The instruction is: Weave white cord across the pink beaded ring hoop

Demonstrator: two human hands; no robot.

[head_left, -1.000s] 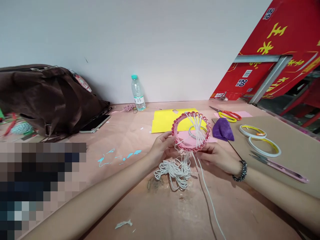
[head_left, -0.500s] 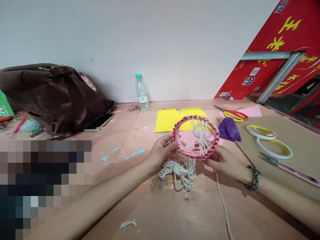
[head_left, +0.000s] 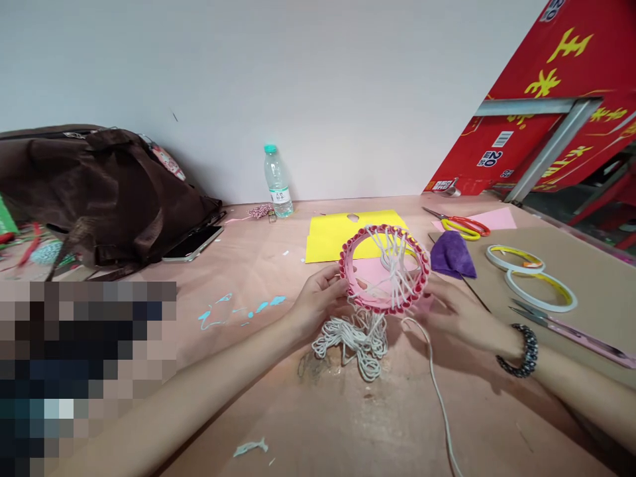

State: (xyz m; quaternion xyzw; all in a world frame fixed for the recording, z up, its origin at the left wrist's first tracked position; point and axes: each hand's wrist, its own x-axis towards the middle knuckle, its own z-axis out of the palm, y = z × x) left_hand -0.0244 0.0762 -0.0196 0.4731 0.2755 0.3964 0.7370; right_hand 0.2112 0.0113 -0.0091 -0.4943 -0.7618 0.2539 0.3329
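The left hand [head_left: 318,301] pinches the lower left rim of a round pink and red scalloped ring [head_left: 377,309], which is held tilted above the pinkish-brown tabletop [head_left: 298,411], with white cord strands [head_left: 396,268] strung across its right part. The right hand [head_left: 454,315] is at the ring's lower right edge, its fingers partly hidden, so I cannot tell whether they grip. Beneath the ring lies a tangled heap of white cord [head_left: 348,341], with a flat yellow sheet [head_left: 328,242] behind

Brown bag [head_left: 109,185], bottle [head_left: 276,177] (teal-capped)
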